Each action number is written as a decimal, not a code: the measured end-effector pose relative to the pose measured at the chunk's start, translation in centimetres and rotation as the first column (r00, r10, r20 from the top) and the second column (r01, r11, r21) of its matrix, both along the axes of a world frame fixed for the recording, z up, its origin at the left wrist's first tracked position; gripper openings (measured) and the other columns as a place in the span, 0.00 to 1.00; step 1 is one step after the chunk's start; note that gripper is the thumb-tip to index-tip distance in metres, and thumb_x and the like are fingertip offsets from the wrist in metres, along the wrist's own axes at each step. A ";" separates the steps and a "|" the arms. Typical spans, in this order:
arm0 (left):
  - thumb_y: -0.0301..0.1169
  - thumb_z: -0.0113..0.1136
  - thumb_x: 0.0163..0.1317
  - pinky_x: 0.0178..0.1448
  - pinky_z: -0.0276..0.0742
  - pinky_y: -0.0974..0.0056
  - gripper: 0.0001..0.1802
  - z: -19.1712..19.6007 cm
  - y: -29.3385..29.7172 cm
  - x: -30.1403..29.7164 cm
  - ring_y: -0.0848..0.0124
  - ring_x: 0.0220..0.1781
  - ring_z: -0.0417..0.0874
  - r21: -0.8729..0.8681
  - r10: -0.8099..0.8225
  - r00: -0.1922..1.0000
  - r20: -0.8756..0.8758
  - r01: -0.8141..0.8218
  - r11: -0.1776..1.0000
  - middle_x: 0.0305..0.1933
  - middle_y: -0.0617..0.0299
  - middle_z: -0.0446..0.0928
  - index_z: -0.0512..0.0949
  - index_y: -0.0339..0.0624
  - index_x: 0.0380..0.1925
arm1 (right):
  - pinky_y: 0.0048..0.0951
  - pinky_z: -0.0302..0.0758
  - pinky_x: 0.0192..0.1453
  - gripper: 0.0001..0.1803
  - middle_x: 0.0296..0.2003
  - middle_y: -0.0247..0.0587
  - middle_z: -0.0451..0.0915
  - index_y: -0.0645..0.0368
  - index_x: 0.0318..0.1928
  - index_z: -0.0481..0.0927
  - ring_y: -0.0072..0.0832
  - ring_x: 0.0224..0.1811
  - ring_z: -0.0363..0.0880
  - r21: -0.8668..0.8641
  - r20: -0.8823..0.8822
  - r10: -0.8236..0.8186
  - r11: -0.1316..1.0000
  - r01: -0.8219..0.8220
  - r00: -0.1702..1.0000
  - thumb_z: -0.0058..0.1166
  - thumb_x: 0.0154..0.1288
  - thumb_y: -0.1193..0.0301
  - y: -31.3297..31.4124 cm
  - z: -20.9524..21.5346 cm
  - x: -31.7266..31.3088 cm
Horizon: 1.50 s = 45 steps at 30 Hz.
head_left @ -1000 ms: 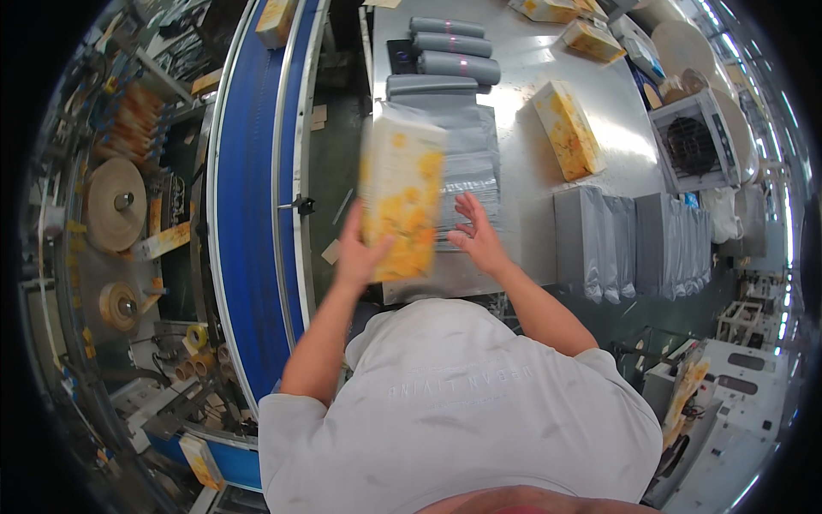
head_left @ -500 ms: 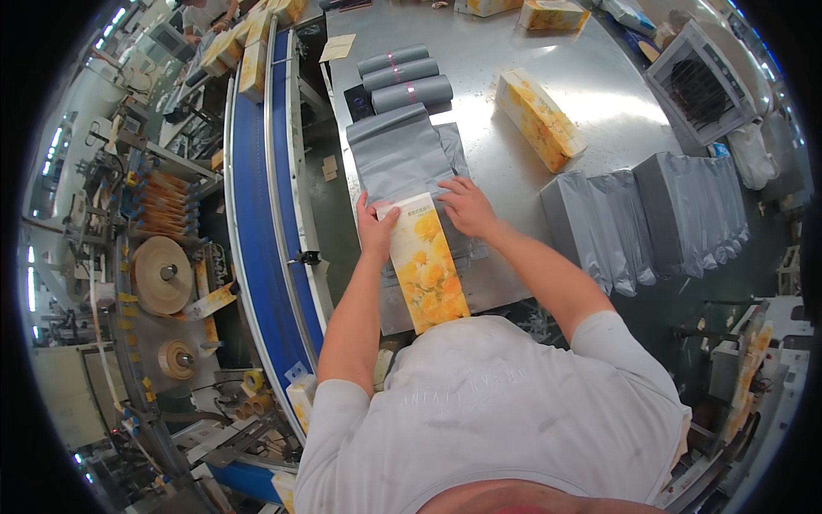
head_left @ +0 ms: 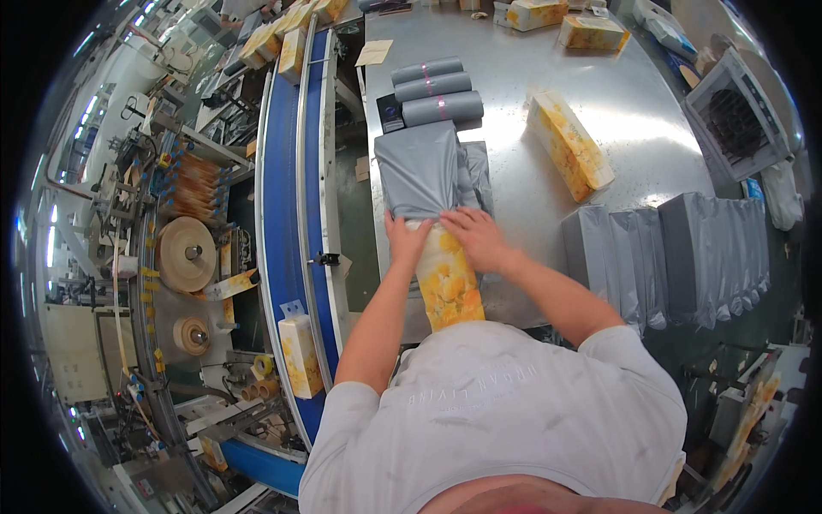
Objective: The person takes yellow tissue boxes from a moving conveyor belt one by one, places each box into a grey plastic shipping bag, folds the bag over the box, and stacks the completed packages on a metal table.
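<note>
A long white pack with yellow flowers (head_left: 449,287) lies between my arms, its near end against my shirt. Its far end meets the rim of a grey plastic bag (head_left: 418,167) on the metal table. My left hand (head_left: 408,240) is closed at the left corner of the bag's rim, thumb over the pack's end. On the other side, my right hand (head_left: 479,242) has its fingers bent over the bag's edge and the pack. The fingers of both hands pinch the grey film, which is creased toward them. How far the pack sits inside the bag is hidden.
Beyond the bag lie grey rolls (head_left: 441,107). Another flowered pack (head_left: 569,147) rests on the metal table (head_left: 514,64). Several grey-wrapped packs (head_left: 711,253) stand at the right edge. A blue conveyor (head_left: 282,188) runs along the left, carrying a flowered pack (head_left: 300,355).
The bag's edge now reaches over the pack's far end, and my right hand has closed in beside the left. The view has shifted; another pack shows on the conveyor.
</note>
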<state>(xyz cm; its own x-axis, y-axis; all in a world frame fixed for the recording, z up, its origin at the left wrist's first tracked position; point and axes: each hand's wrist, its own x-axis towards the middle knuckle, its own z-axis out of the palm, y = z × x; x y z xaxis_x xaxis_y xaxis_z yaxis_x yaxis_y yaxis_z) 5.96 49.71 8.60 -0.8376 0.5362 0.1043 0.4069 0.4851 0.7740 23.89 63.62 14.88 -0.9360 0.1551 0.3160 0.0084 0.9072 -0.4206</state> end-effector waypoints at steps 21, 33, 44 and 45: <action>0.39 0.64 0.62 0.47 0.83 0.46 0.16 -4.0 -17.7 0.4 0.42 0.43 0.88 -0.320 -0.848 0.291 0.444 0.935 0.154 0.39 0.42 0.87 0.88 0.38 0.37 | 0.52 0.83 0.50 0.11 0.39 0.53 0.89 0.56 0.37 0.90 0.54 0.43 0.88 -0.242 0.784 0.128 0.964 0.110 0.608 0.58 0.61 0.66 -10.9 -6.8 10.6; 0.35 0.69 0.63 0.36 0.78 0.54 0.13 -1.3 -16.7 0.5 0.57 0.28 0.84 -0.064 -0.470 0.828 0.305 0.510 0.858 0.28 0.47 0.84 0.84 0.33 0.35 | 0.51 0.82 0.52 0.09 0.43 0.45 0.87 0.55 0.43 0.87 0.50 0.47 0.85 -0.168 0.391 -0.132 0.963 0.212 0.911 0.61 0.68 0.66 -13.9 1.3 3.5; 0.28 0.66 0.66 0.42 0.81 0.60 0.10 -2.6 -19.1 1.5 0.62 0.34 0.86 0.128 -0.541 0.796 0.272 0.527 0.840 0.36 0.49 0.86 0.86 0.33 0.43 | 0.47 0.80 0.45 0.04 0.37 0.44 0.82 0.54 0.37 0.82 0.48 0.43 0.83 -0.310 0.237 -0.066 0.940 0.140 0.969 0.62 0.63 0.69 -18.2 -4.2 -2.4; 0.27 0.66 0.65 0.42 0.81 0.60 0.10 -2.6 -19.2 1.3 0.60 0.35 0.86 0.120 -0.567 0.780 0.267 0.556 0.822 0.37 0.48 0.86 0.86 0.33 0.43 | 0.48 0.80 0.44 0.04 0.36 0.44 0.82 0.54 0.35 0.81 0.49 0.41 0.83 -0.325 0.255 -0.058 0.935 0.142 0.965 0.62 0.62 0.69 -18.4 -4.3 -1.8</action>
